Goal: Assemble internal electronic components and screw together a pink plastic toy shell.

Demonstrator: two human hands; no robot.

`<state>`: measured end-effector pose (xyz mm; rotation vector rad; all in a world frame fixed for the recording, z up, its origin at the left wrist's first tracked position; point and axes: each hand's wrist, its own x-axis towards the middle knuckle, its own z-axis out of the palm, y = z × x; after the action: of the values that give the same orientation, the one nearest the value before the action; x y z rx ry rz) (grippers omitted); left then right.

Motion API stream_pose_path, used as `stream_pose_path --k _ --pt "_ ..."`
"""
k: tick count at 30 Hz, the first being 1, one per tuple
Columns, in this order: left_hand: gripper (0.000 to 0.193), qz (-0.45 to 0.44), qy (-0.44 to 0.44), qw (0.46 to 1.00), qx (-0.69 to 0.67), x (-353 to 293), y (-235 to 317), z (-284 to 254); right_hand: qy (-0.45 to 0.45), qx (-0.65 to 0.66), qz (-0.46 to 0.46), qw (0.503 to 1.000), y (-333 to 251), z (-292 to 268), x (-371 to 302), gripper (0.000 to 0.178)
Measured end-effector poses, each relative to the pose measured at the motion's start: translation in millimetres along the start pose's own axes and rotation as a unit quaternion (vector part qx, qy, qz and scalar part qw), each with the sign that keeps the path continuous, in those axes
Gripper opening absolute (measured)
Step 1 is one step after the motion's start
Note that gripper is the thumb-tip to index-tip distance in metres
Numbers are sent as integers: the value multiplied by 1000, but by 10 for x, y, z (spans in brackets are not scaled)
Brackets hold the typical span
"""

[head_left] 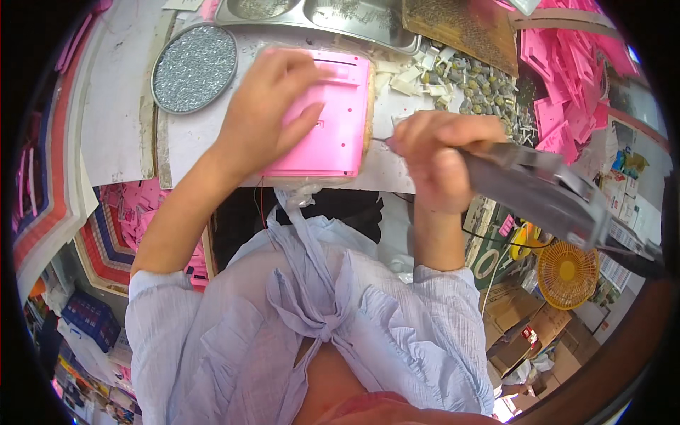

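A flat pink plastic casing (331, 145) with small holes and a slot lies on the white bench in front of me. My left hand (265, 106) rests over its left side, thumb and fingers apart, the fingertips at a raised pink strip (343, 75) near its far end. To the right of the casing, my right hand (443, 152) grips a dark grey powered screwdriver (535, 185), held sideways. Its thin bit (381, 139) points left, close to the casing's right edge; whether they touch I cannot tell.
A round tray of small silvery screws (195, 69) sits at the far left, with a metal tray (354, 20) behind the casing. White plastic pieces (405, 79) and small motor-like parts (482, 88) lie far right, beside piled pink parts (563, 78). A yellow fan (567, 275) stands lower right.
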<state>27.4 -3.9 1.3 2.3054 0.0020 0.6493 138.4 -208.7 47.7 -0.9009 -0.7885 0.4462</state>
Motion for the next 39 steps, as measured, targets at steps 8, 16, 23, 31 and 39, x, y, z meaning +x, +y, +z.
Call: stream_pose_path --k 8,16,23,31,39 --pt "37 57 -21 991 121 218 -236 184 -9 -140 39 989 145 17 -154 24" --pt "38 60 19 991 114 161 -189 -186 -32 -84 -84 992 -337 65 347 30" --pt "30 -282 328 897 -87 -2118 -180 -1263 -78 -36 -92 992 -480 -132 587 30" --pt "52 -831 260 452 195 -6484 -510 -491 -52 24 0 998 171 166 752 26" --pt "25 -392 111 909 -89 -1495 -338 -2464 11 -97 -9 995 -132 43 801 45"
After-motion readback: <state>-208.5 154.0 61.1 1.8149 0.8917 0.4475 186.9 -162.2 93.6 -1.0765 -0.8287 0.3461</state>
